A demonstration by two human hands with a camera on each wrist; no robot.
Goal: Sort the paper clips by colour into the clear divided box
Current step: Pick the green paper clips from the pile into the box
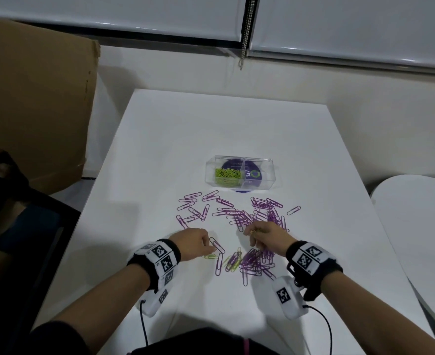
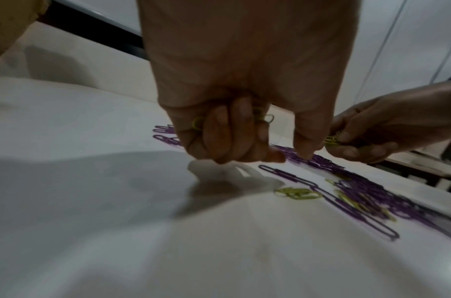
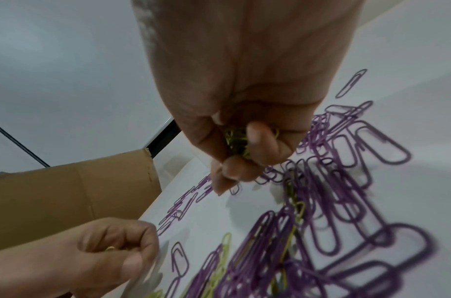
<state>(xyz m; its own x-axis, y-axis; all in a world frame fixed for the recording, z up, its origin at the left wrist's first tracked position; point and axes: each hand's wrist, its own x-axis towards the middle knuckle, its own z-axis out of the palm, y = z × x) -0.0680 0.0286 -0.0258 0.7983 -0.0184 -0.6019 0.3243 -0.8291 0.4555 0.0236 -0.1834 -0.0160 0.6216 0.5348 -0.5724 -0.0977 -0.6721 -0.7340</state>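
The clear divided box stands mid-table with green clips in its left compartment; the right compartment looks bare. Many purple clips lie scattered in front of it, with a denser purple pile and a few green clips near me. My left hand is curled round small green clips, hovering just above a loose green cluster. My right hand holds a bunch of green clips in curled fingers above the purple pile.
A large cardboard box leans at the table's left. A round white table stands to the right. A dark chair sits at the near left. The far half of the white table holds nothing but the box.
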